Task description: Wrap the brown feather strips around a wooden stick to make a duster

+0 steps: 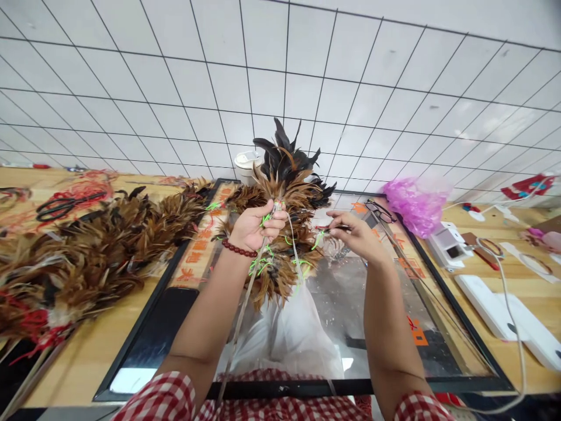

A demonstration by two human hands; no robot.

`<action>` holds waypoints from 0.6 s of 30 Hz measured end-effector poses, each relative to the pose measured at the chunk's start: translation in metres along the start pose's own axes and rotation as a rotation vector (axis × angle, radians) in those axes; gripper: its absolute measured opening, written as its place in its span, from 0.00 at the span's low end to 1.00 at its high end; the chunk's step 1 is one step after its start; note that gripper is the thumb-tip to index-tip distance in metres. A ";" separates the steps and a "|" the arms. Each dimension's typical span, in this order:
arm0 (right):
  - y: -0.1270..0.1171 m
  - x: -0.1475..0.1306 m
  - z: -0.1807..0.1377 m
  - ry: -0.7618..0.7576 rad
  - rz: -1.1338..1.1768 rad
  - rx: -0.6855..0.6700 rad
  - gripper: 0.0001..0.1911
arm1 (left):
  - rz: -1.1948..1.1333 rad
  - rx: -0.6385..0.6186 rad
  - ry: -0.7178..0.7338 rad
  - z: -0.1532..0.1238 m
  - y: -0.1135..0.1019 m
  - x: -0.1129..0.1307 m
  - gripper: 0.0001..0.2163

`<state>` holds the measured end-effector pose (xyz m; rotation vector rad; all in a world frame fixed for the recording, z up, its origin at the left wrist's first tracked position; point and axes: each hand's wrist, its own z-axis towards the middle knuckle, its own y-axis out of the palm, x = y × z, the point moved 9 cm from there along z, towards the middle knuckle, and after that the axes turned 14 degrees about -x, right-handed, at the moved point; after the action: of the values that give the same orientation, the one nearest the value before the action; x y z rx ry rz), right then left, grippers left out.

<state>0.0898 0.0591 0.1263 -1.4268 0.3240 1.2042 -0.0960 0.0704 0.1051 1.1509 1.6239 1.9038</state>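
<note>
Head view, L to R: black scissors (65, 206) lie on red strands (94, 186), just behind large feather pile (131, 240) on wooden table (94, 362). L hand (258, 226) closed, fingers curled round base of feather bundle (284, 182), which points up, approx. centre, above black-framed glass panel (342, 292). Bright green ties (263, 268) show just below hand. R hand (357, 237), beside bundle, half closed, fingers bent twd. thumb; cannot tell what fingertips hold. Farther R: eyeglasses (380, 211), then purple plastic bag (414, 204) near wall (263, 58).
</note>
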 end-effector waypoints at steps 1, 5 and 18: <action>-0.004 -0.003 -0.002 -0.020 0.070 0.026 0.04 | 0.009 -0.007 -0.010 0.002 -0.001 -0.003 0.11; -0.007 -0.008 -0.006 -0.020 0.168 0.077 0.06 | 0.047 -0.003 -0.063 0.015 -0.008 -0.021 0.12; 0.041 0.006 0.012 0.113 0.478 -0.107 0.17 | 0.292 0.154 -0.061 0.028 -0.028 -0.035 0.11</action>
<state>0.0546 0.0606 0.1005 -1.5632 0.7182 1.5434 -0.0593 0.0692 0.0669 1.5694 1.6683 1.9173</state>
